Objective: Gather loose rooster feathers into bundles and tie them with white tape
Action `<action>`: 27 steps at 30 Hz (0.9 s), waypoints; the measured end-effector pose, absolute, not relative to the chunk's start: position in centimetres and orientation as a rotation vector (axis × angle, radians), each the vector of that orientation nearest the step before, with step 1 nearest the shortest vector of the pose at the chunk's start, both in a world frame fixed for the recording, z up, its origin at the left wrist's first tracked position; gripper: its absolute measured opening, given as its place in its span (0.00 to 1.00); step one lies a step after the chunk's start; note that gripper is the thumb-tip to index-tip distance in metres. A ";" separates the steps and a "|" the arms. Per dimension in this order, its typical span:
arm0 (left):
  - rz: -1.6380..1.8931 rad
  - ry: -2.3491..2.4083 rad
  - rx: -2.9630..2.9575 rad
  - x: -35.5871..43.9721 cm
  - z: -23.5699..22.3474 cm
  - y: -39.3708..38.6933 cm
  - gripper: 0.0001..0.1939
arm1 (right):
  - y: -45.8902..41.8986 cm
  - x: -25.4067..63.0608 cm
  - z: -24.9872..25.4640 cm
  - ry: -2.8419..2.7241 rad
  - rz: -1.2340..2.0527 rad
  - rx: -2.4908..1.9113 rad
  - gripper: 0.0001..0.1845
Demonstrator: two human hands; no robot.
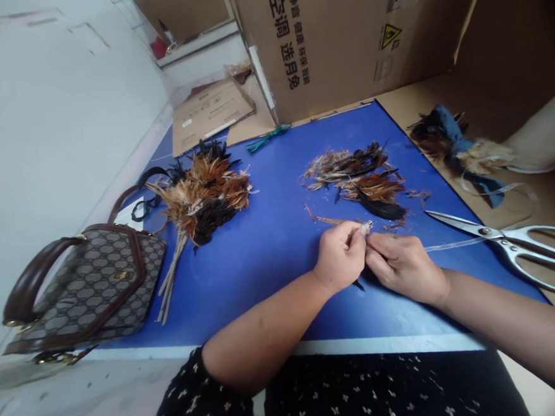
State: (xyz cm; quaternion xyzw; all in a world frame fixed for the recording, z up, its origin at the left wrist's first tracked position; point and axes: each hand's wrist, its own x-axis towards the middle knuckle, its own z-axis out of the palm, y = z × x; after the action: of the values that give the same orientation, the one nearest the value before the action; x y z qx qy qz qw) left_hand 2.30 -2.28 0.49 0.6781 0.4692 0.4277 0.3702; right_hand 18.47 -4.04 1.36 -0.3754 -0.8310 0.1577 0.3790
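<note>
- while the left hand (340, 254) pinches a small pale piece (366, 227) in its grip, the right hand (405, 265) touches it closely, fingers curled; what the right grip grasps, if anything, cannot be told.
- the pale piece is over the blue counter (271, 259), toward the front edge, partly hidden by fingers.
- a clear strip (446, 245) runs from behind the right hand toward the scissors (486, 231), blades on the blue surface, handles beyond it.
- loose feathers (374, 188) lie just past the hands.
- a feather duster (209, 187) lies beside a patterned handbag (103, 267).
</note>
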 end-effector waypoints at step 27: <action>1.161 1.106 1.845 1.7 0.2 -2.9 0.13 | -3.8 19.9 2.0 -2.302 0.212 -0.861 0.13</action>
State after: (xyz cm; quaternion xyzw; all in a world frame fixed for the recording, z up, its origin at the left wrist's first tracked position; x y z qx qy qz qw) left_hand 1.66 -2.87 0.22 0.7095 0.4253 0.4462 0.3415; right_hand 19.95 -3.84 1.95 -0.3293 -0.8805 0.0811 0.3313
